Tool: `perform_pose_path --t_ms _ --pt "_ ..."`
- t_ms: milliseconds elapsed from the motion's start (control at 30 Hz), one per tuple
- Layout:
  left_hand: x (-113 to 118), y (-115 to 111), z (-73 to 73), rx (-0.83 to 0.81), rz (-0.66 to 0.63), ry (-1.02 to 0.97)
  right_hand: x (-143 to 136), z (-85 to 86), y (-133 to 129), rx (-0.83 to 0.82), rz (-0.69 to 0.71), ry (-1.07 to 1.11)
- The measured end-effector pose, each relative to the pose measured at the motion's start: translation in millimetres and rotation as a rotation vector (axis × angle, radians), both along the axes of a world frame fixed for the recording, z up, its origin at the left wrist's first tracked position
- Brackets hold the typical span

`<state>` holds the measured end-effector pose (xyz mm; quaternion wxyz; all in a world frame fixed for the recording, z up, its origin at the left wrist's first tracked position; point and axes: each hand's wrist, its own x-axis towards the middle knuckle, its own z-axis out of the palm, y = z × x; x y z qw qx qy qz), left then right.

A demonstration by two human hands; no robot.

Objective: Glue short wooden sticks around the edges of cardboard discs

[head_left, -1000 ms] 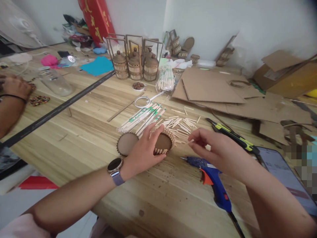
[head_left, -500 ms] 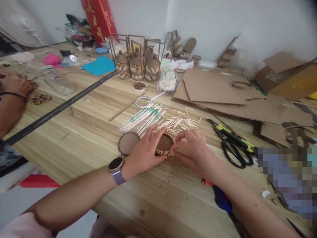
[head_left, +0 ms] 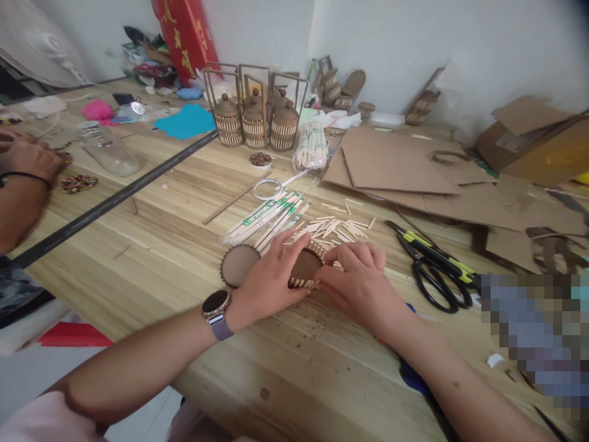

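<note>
A round brown cardboard tray (head_left: pixel 305 267) with short wooden sticks standing along its rim rests on the table in front of me. My left hand (head_left: pixel 271 276) is curled around its left side, thumb at the near edge and fingers at the far one. At the rim's near right, the fingers of my right hand (head_left: pixel 352 270) are pinched together on a short stick, partly hidden by the fingertips. A second round piece (head_left: pixel 240 266) with a scalloped edge lies flat beside my left hand. Cut stick pieces (head_left: pixel 329 228) are scattered just beyond the tray.
Chopsticks in wrappers (head_left: pixel 269 216) and a tape roll (head_left: pixel 267 189) lie farther back. Scissors (head_left: pixel 439 282) and a yellow-black cutter (head_left: pixel 437 253) are at right, near cardboard sheets (head_left: pixel 400 161). Small lidded baskets (head_left: pixel 255 123) stand behind. Another person's hand (head_left: pixel 32 159) is at left.
My right hand has turned slightly and pressed closer to the tray's near right rim, its fingers bending lower. My left hand keeps its hold on the tray.
</note>
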<state>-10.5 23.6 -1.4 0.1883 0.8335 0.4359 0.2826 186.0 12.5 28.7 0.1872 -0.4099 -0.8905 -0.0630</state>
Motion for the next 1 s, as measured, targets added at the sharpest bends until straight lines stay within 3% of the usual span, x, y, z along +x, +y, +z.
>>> perform_pose_path --t_ms 367,767,1000 --pt "1.1 -0.3 0.5 0.033 -0.013 0.043 0.6 -1.6 0.3 0.07 -0.006 -0.042" --pt "0.9 -0.2 -2.2 0.011 -0.021 0.015 1.4 3.7 -1.8 0.025 0.008 -0.066" --pt "-0.9 -5.0 0.2 -0.017 -0.013 0.021 11.3 18.4 -5.0 0.014 0.023 -0.022"
